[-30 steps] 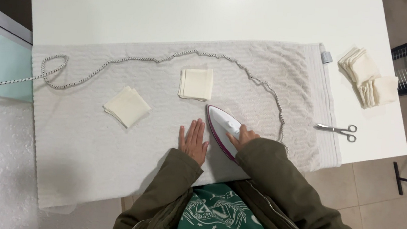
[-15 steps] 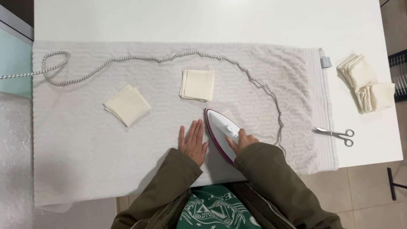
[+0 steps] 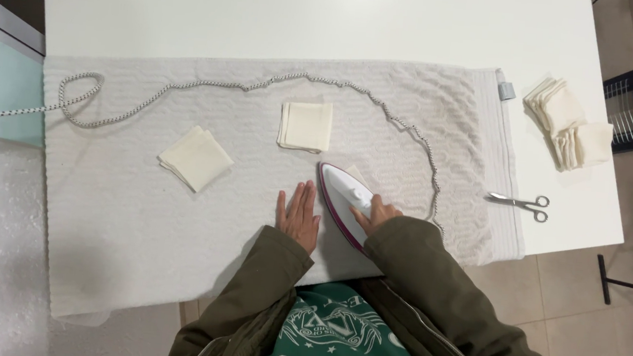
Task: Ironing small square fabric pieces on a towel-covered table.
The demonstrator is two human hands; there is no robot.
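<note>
A white rectangular desk (image 3: 270,13) carries a pale, wavy-textured towel (image 3: 138,208) spread across its near part, under both hands. Directly on the bare desktop, well to the right of the hands and beyond the towel's edge, lie small steel scissors (image 3: 519,203). Farther away on that same side sits a loose pile of cream folded fabric squares (image 3: 571,125), near the desk's right edge.

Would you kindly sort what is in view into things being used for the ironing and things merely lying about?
In use: white clothes iron with purple edge, gripped by right hand; left hand flat on white textured towel; braided speckled cord.

Lying about: silver metal scissors; cream folded fabric squares; pile of cream squares.
</note>
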